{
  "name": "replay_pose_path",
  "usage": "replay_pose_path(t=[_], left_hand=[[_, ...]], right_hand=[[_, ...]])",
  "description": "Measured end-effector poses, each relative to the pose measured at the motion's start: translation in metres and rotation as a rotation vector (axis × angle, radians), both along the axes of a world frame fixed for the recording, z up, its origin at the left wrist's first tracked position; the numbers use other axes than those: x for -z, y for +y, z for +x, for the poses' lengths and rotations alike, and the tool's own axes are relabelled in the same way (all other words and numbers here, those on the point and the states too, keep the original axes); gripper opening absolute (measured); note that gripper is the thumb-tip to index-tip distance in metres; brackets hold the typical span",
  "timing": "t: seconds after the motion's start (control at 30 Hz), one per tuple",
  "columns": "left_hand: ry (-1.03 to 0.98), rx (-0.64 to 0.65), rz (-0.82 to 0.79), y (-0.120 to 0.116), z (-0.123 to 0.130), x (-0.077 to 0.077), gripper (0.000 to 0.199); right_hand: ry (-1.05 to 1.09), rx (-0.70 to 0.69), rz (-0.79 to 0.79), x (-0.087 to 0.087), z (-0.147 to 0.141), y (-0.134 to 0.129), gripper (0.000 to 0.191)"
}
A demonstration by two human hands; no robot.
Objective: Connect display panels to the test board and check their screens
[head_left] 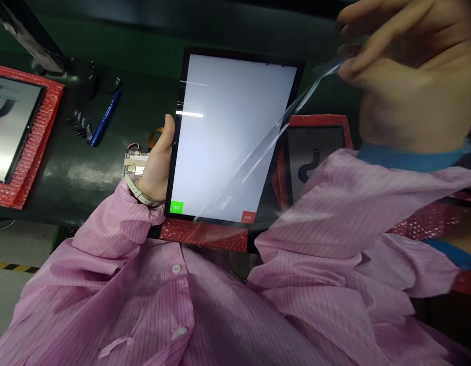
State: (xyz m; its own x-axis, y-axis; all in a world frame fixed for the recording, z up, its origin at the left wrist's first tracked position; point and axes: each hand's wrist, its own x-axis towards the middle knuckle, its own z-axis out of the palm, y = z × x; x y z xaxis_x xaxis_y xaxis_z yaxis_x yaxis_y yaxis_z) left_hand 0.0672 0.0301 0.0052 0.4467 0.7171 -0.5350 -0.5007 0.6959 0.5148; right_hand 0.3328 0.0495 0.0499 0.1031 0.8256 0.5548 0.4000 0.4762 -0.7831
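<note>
My left hand (159,162) grips the left edge of a tablet screen (231,132), thumb on the edge and the other fingers hidden behind. The screen is lit plain white, with a green box at its lower left corner and a red box at its lower right. High on the right, my right hand (406,66) pinches the corner of a clear protective film (273,137). The film stretches from those fingers down across the screen toward its bottom edge; whether it still sticks there I cannot tell. A small circuit board (135,163) lies beside my left wrist.
On the dark green bench (86,173) lie a blue marker pen (106,118) and several small black parts (81,124). Another screen rests on red bubble wrap (48,117) at left, and a dark panel (315,152) on red wrap at right. Another blue-cuffed sleeve (448,254) shows at lower right.
</note>
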Motion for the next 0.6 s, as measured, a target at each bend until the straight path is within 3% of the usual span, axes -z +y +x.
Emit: replay_pose_path(t=[0.03,0.1,0.2,0.27,0.33,0.47,0.53,0.6], left_hand=[[0.016,-0.017,0.014,0.000,0.001,0.000,0.060],[0.011,-0.016,0.030,0.000,0.001,-0.001,0.060],[-0.043,0.054,0.022,0.000,0.001,-0.001,0.067],[-0.037,0.056,0.043,0.001,0.000,0.000,0.068],[0.014,0.007,0.090,0.002,-0.001,0.002,0.063],[0.159,-0.080,0.200,0.003,-0.002,0.008,0.062],[0.184,-0.074,0.228,0.005,-0.003,0.011,0.067],[0.165,-0.056,0.239,0.009,-0.003,0.012,0.071]], right_hand=[[-0.093,0.008,0.025,-0.002,-0.003,-0.001,0.009],[-0.319,0.067,0.083,-0.006,-0.013,-0.003,0.023],[-0.595,0.375,0.095,-0.014,-0.038,-0.013,0.045],[-0.658,0.455,0.076,-0.016,-0.057,-0.021,0.047],[-0.679,0.322,0.008,-0.011,-0.075,-0.029,0.052],[-0.781,-0.094,-0.126,0.017,-0.097,-0.035,0.096],[-0.838,-0.140,-0.131,0.029,-0.104,-0.035,0.089],[-0.867,-0.111,-0.128,0.037,-0.110,-0.035,0.054]])
